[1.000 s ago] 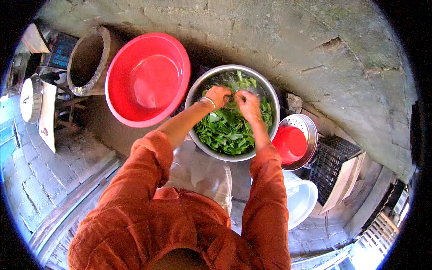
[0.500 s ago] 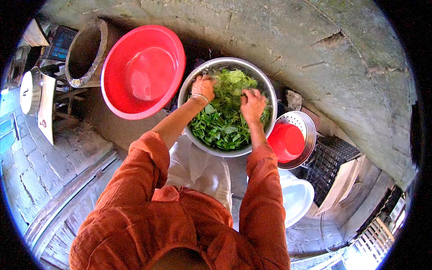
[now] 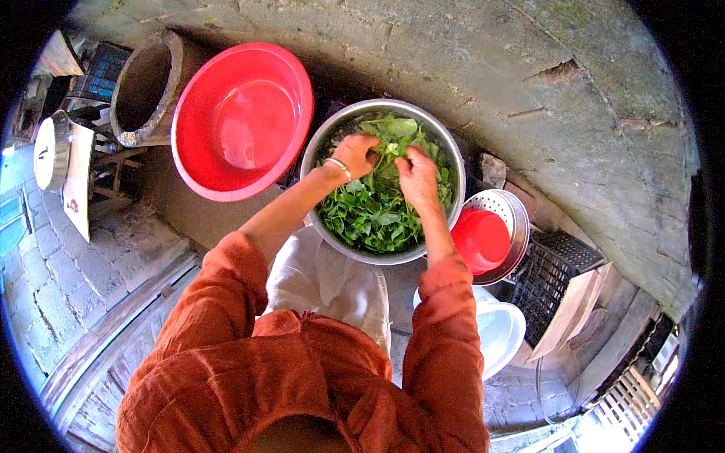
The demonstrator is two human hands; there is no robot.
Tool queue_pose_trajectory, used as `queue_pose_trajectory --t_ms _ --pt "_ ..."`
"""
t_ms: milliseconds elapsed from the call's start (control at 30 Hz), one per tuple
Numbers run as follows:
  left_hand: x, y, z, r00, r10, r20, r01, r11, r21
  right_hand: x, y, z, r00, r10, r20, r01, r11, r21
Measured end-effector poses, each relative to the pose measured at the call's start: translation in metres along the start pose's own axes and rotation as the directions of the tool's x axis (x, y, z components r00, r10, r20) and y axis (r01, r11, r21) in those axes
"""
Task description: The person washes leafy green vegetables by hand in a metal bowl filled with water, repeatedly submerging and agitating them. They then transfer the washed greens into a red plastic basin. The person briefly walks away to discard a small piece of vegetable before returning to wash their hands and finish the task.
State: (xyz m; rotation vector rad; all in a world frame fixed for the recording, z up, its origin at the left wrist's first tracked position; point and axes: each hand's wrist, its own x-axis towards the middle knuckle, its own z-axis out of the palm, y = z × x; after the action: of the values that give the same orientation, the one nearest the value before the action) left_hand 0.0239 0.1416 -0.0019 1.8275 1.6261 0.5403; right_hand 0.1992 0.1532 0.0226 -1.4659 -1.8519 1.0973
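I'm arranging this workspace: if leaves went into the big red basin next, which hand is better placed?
Likely the left hand: it is left of centre in the steel bowl, nearer the red basin. The right hand is farther off and might cross the left.

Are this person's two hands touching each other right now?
Apart: the head view shows green leaves in the gap between the left hand and the right hand.

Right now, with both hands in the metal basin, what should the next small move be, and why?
Probably draw the left hand and right hand toward the body to turn the darker leaves. Both hands are close together by the paler leaves at the far side of the metal basin, while the darker ones lie heaped on its near side.
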Motion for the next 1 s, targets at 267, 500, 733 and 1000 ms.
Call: queue_pose_trajectory --t_ms 267,500,733,1000 --pt "-0.006 0.007 -0.016 0.997 0.014 0.075 -0.037 0.947 0.318 0.001 0.044 -0.023 0.996 -0.067 -0.056 0.023 0.818 -0.575" --pt "-0.025 -0.013 0.035 0.984 -0.046 0.175 -0.013 0.947 0.32 -0.004 0.071 0.016 0.994 -0.008 0.105 0.066 0.826 -0.56" --pt "0.002 -0.05 0.043 0.966 -0.069 -0.25 0.04 0.992 -0.121 0.011 0.08 0.012 0.997 -0.063 -0.043 0.05 0.963 -0.263" --pt "0.014 -0.034 0.021 0.987 -0.003 -0.16 -0.029 0.98 -0.196 0.003 0.067 0.013 0.999 0.041 0.008 -0.042 0.986 0.16"
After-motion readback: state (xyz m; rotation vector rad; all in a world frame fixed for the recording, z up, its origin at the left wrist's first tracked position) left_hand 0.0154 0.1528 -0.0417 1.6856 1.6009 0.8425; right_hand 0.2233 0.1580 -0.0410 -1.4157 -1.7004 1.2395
